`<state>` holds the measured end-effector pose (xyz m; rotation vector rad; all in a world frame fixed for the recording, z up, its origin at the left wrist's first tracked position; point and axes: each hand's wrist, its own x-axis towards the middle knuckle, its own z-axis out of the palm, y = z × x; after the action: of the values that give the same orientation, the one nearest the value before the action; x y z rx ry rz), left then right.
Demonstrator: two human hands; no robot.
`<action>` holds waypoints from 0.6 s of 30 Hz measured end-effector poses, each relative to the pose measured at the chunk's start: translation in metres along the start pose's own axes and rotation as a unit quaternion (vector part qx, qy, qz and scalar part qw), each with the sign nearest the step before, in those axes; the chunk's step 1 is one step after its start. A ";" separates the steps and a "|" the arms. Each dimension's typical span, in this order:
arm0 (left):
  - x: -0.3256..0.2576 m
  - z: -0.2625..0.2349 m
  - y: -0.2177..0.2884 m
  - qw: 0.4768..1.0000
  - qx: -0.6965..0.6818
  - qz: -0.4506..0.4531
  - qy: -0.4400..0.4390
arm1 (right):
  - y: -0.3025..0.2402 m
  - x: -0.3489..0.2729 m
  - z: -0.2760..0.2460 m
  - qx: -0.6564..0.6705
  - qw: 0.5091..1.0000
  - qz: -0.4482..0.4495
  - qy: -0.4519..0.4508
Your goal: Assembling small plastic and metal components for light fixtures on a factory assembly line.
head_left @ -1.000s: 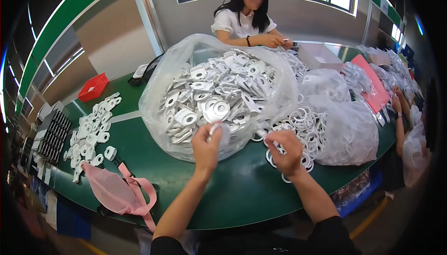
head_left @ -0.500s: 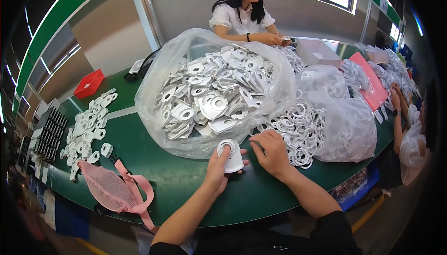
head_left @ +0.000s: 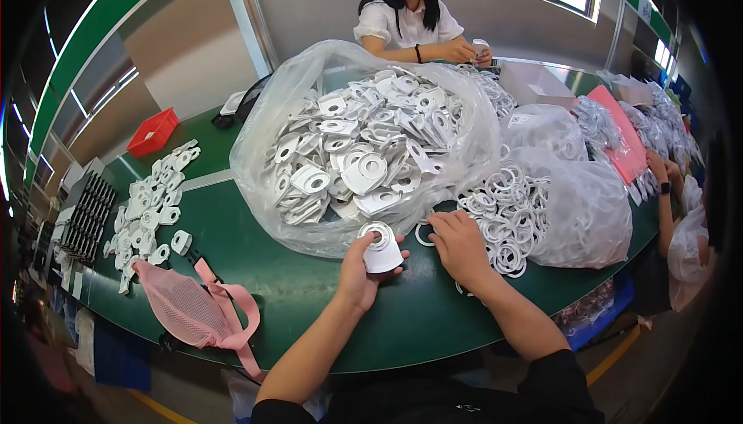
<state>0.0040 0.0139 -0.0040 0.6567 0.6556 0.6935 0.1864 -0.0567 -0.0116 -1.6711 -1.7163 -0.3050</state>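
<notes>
My left hand (head_left: 362, 273) is closed around a flat white plastic part (head_left: 381, 257) with a rounded top and a ringed hole, its thumb along one side. Just to the right, my right hand (head_left: 462, 250) has a thin white ring (head_left: 423, 233) at its thumb and fingertips, partly hidden by them. That hand is beside a heap of white rings (head_left: 507, 219). Ahead of both hands, a large clear plastic bag (head_left: 255, 180) gapes wide, full of similar white parts (head_left: 364, 174).
Finished-looking white parts (head_left: 147, 211) lie at the left, near a red bin (head_left: 152, 133), stacked black trays (head_left: 83, 211) and a pink mesh bag (head_left: 182, 308). Filled plastic bags (head_left: 584, 219) stand at the right. A person (head_left: 410, 25) sits opposite, handling a white part; another person's hand (head_left: 658, 167) is far right.
My right hand has shifted slightly right, and a white ring now shows at its fingertips. My left thumb has moved off the part's hole. The person opposite has raised a white part.
</notes>
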 end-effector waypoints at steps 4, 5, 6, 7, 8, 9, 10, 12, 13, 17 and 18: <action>0.001 0.000 -0.003 0.999 0.024 0.010 -0.024 | 0.003 -0.001 0.002 -0.011 1.000 0.002 -0.025; 0.001 0.001 -0.003 0.999 0.028 0.013 -0.026 | 0.002 0.001 -0.002 -0.014 0.998 0.020 -0.057; 0.002 0.000 -0.004 0.999 0.028 0.013 -0.026 | 0.002 0.003 -0.004 -0.018 0.995 0.039 -0.089; 0.003 0.000 -0.005 0.999 0.032 0.014 -0.029 | 0.004 0.003 -0.005 -0.018 0.995 0.039 -0.088; 0.003 -0.001 -0.006 0.999 0.037 0.016 -0.031 | 0.008 0.002 -0.005 0.011 0.998 0.035 -0.056; 0.004 -0.002 -0.007 0.999 0.037 0.016 -0.030 | 0.008 0.004 -0.005 0.040 0.998 0.032 -0.022; 0.004 -0.001 -0.008 0.998 0.056 0.009 -0.031 | 0.006 0.006 -0.008 0.041 0.998 0.032 -0.022; 0.003 0.000 -0.010 0.997 0.075 0.003 -0.032 | -0.005 0.013 -0.019 0.256 0.951 0.166 0.050; 0.001 0.002 -0.010 0.994 0.098 0.007 -0.049 | -0.002 0.013 -0.015 0.310 0.933 0.173 0.059; -0.005 0.009 -0.016 0.986 0.131 0.007 -0.105 | -0.004 0.009 -0.015 0.505 0.818 0.269 -0.052; -0.006 0.011 -0.018 0.983 0.138 0.004 -0.122 | -0.003 0.008 -0.014 0.505 0.819 0.270 -0.052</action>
<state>0.0152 -0.0042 -0.0081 0.9848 0.5242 0.5226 0.1883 -0.0590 0.0043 -1.2333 -1.0307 0.8476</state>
